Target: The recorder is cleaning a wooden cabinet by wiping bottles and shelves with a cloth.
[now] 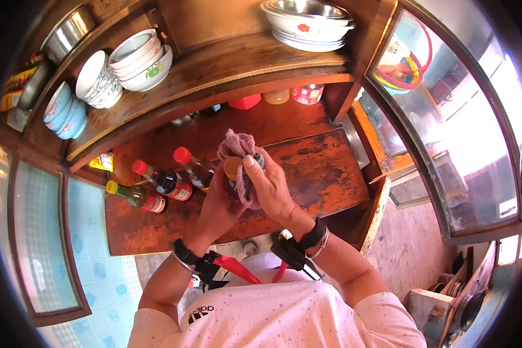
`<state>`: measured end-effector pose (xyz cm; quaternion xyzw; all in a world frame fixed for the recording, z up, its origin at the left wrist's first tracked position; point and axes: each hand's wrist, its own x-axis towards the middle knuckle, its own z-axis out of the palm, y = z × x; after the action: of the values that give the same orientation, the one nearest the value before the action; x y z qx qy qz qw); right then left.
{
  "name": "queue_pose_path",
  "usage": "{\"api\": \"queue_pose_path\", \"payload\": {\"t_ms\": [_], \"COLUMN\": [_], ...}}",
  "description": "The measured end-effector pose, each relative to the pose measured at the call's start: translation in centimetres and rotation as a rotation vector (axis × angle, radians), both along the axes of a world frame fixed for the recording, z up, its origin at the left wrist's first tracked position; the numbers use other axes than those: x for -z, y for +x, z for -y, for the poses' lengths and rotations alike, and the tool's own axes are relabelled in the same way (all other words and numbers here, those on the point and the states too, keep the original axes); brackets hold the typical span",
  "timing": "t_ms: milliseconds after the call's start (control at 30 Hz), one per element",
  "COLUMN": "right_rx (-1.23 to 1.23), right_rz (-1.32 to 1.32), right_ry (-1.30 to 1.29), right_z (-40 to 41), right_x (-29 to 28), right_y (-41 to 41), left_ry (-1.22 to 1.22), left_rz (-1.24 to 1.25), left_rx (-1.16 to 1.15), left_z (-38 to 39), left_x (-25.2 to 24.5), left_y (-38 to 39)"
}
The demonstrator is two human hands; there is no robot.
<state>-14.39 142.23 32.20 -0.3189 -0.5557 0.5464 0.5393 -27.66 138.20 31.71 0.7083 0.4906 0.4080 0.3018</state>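
Note:
My left hand is closed around a small container with a tan round top; its body is mostly hidden by my fingers. A purplish cloth is bunched against it, gripped by my right hand, thumb on the cloth near the container's rim. Both hands are above the worn red-brown wooden surface of a cupboard. Beside my left hand, a red-capped bottle stands nearest, then another red-capped bottle of dark liquid and a yellow-capped bottle.
On the shelf above are blue bowls, white bowls, stacked bowls and a white enamel basin. Under it stand a red-labelled can and a jar. Glazed doors hang open at both sides.

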Motion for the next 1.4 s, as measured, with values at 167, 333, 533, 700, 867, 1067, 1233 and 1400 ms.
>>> {"api": "queue_pose_path", "payload": {"t_ms": [167,333,533,700,867,1067,1233,1400], "right_rx": [0.031,0.227,0.184,0.071,-0.016,0.047,0.201,0.221], "right_rz": [-0.096,0.174,-0.092,-0.317,-0.561,-0.179,-0.036,-0.284], "right_ry": [-0.026,0.162,-0.144,-0.411,-0.387,-0.107,0.055,-0.153], "right_z": [-1.0,-2.1,-0.5,1.1,1.6,1.3,2.0,2.5], "right_x": [0.7,9.8,14.4,9.8,1.6,-0.1,2.3,9.4], "right_y": [-0.1,1.8,1.2,2.0,2.1,0.3,0.0,-0.3], "left_ry": [0.083,0.183,0.14,-0.095,-0.153,-0.035,0.069,-0.187], "left_rz": [-0.138,-0.237,-0.087,0.369,0.173,-0.084,-0.11,0.192], "left_rx": [-0.164,-0.247,-0.254,-0.146,-0.148,-0.037,0.078,-0.01], "left_z": [0.4,0.9,1.0,2.3,3.1,0.8,0.3,1.8], "left_x": [2.3,3.6,4.9,4.2,3.4,0.0,2.3,4.4], "left_y": [0.2,1.3,1.2,1.8,0.6,0.8,0.0,0.8]}}
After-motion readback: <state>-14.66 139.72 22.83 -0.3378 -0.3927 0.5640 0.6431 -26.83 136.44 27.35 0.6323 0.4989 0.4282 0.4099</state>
